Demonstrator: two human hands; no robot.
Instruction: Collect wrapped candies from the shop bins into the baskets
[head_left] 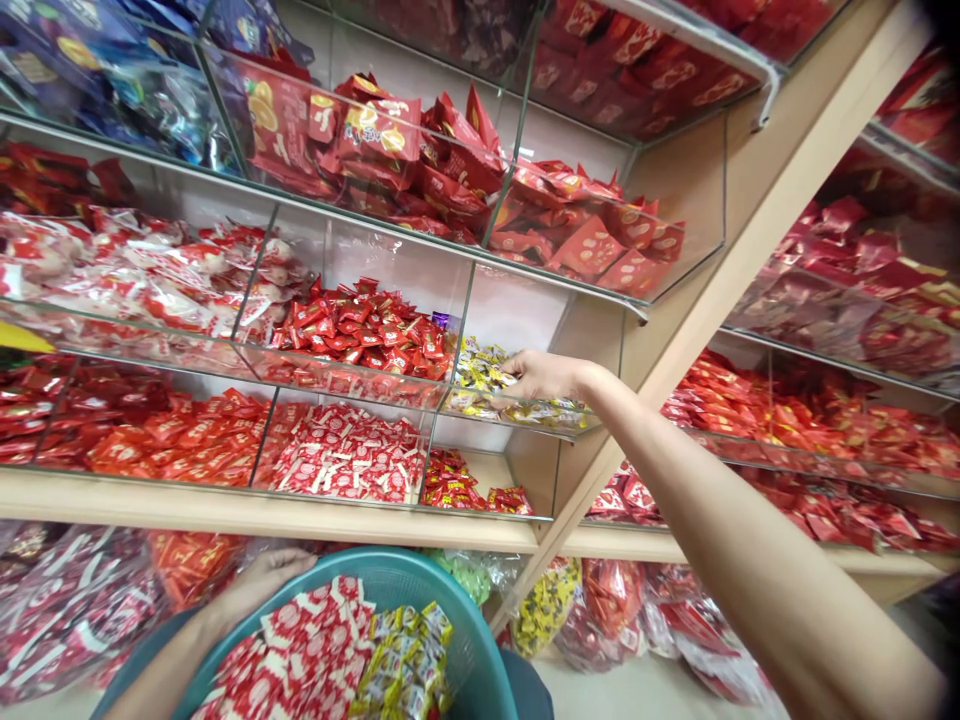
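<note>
My right hand (541,375) reaches into a small shelf compartment, its fingers curled against the yellow-wrapped candies (478,366) there. The fingertips are partly hidden among the wrappers. At the lower left, my left hand (271,572) grips the rim of a green plastic basket (484,625). Red-and-white wrapped candies (300,650) fill its left side, and a smaller pile of yellow packets (405,660) lies on its right. Red-wrapped candies (360,325) occupy the compartment left of my right hand.
Clear dividers and front panels split the shelves into compartments. A wooden upright (712,290) stands close to my right forearm. Red packets (592,245) sit on the shelf above, small red candies (457,480) below. Bagged candies (547,605) rest on the floor under the bottom board (480,528).
</note>
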